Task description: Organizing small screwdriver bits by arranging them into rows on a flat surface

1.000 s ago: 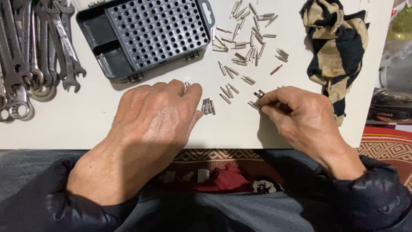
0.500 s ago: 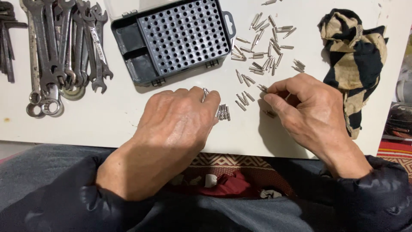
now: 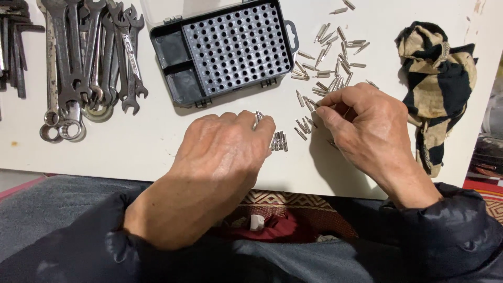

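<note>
On white table (image 3: 157,141), left hand (image 3: 220,152) grip pinching bits (image 3: 258,116), right hand (image 3: 367,126) grip pinching one bit (image 3: 317,105)

We count two hands, the left hand (image 3: 222,149) and the right hand (image 3: 364,123). There is one bit case (image 3: 225,50), one striped cloth (image 3: 437,78), about ten wrenches (image 3: 91,57), and several dozen loose bits (image 3: 330,68), too many for an exact count.

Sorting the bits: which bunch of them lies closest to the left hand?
The small bunch lined up side by side just right of the left hand; the other bits lie scattered farther up by the case.
</note>
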